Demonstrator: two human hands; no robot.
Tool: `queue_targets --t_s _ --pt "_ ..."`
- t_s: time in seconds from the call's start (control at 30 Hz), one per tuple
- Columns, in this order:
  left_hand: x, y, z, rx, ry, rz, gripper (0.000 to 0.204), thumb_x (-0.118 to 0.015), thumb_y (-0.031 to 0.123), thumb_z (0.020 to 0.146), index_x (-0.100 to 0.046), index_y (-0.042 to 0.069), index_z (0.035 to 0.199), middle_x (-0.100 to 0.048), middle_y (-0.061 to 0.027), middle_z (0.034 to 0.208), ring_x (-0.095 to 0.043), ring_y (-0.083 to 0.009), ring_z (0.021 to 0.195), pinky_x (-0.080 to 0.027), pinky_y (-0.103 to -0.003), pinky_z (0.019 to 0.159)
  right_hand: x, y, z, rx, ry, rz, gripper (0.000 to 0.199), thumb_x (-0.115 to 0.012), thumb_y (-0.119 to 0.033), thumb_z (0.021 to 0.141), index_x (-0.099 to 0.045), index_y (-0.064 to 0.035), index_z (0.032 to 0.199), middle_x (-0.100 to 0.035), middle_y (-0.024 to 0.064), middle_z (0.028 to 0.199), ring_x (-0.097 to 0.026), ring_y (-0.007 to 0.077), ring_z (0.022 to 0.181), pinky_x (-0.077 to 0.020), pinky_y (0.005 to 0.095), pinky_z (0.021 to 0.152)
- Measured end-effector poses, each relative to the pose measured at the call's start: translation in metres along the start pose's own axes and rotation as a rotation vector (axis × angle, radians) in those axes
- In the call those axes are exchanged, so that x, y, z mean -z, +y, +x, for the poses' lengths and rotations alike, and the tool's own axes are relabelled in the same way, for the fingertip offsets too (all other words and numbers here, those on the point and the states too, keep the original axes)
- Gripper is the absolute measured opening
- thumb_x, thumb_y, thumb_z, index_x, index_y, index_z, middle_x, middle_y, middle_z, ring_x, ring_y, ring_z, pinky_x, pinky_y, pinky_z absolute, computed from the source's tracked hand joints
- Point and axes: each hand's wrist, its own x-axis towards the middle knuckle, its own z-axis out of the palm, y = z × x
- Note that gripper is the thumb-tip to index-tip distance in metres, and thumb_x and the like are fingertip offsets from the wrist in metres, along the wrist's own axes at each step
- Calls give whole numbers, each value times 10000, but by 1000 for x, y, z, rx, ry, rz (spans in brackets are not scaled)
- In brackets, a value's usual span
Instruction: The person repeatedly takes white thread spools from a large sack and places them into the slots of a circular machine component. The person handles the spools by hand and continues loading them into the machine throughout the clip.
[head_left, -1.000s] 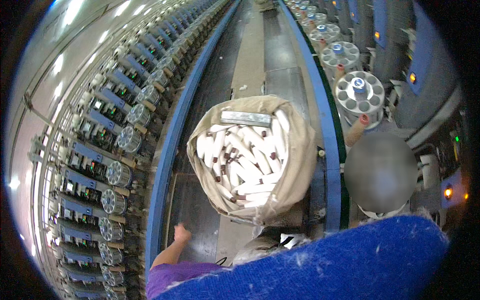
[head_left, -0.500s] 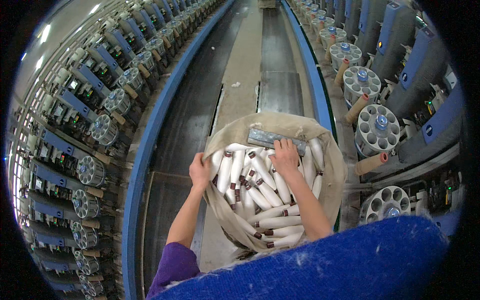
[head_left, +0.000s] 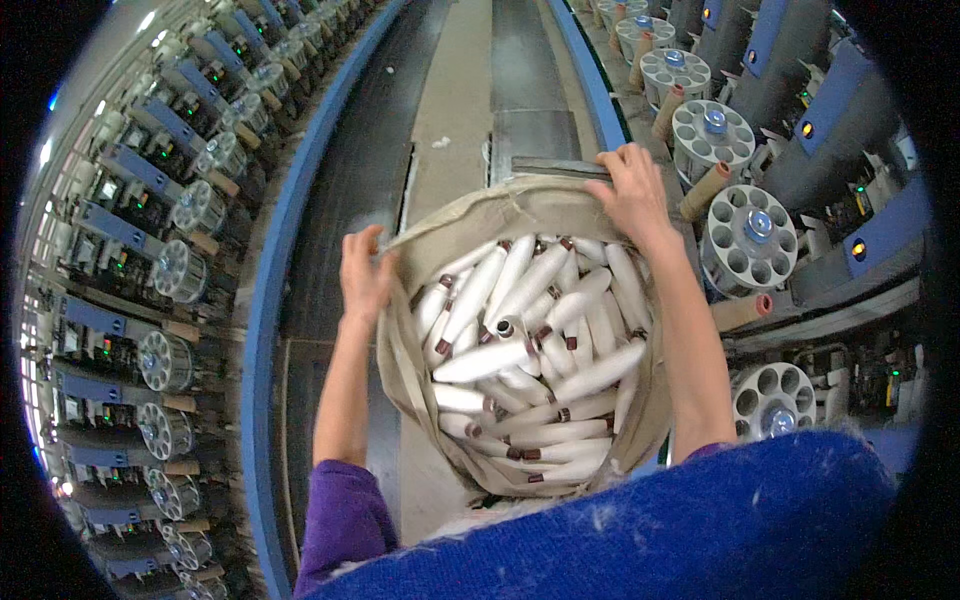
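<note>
A beige cloth sack [head_left: 420,375] stands open in front of me, full of several white yarn bobbins [head_left: 530,350] with dark red tube ends. My left hand [head_left: 365,272] grips the sack's left rim. My right hand [head_left: 630,195] grips the far right rim, by a grey metal bar [head_left: 560,167] at the sack's back edge. Both forearms reach forward from purple sleeves, over a blue fuzzy cloth [head_left: 700,530] at the lower edge.
The sack sits in a narrow aisle [head_left: 455,90] between two long rows of spinning machines. Round grey drums with holes [head_left: 748,238] and brown cardboard tubes [head_left: 705,190] stand on the right. Blue rails [head_left: 265,300] edge the aisle; machine units with small lights [head_left: 160,270] line the left.
Both hands have moved from among the bobbins outward to the sack's rim. The view has shifted so the sack sits closer and more centred.
</note>
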Motion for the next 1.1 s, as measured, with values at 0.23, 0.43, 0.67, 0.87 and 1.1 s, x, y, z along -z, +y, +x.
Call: queue_targets --t_s 0.23,0.43,0.67,0.87,1.1 --pt "-32 78 -90 -262 -851 -19 378 -603 68 714 -531 35 1084 -517 -138 1078 -510 -305 1022 -416 -407 872 -12 0 -123 -130 -581 332 364 -605 -17 715 -561 -63 1074 -513 104 1145 -479 270 1095 -374 389 918" --pt "-97 69 -118 -425 -992 346 459 -591 81 716 -498 47 1164 -521 -131 1087 -474 -290 1086 -355 -427 943 -87 38 -131 301 -360 -61 281 -530 -44 756 -571 -140 1017 -488 59 1206 -407 226 1188 -330 417 968" --pt "-145 93 -105 -586 -1041 296 462 -655 190 691 -518 65 1114 -539 -95 1048 -511 -283 1021 -431 -414 800 -57 65 -102 621 -641 -148 307 -633 -114 659 -555 -136 955 -541 56 1021 -482 219 1010 -356 400 925" --pt "-59 124 -18 -395 -995 -313 292 -643 161 722 -524 42 960 -590 -117 896 -603 -260 875 -465 -361 738 -11 65 -45 227 -722 59 406 -681 -87 524 -535 -95 903 -528 70 930 -500 280 923 -385 405 844" --pt "-39 30 52 3 -309 -864 145 -645 30 767 -542 29 869 -597 -68 904 -577 -201 880 -447 -298 802 -116 34 24 421 -1035 -47 432 -690 -135 451 -666 -173 881 -449 111 1195 -385 263 1185 -233 469 1027"
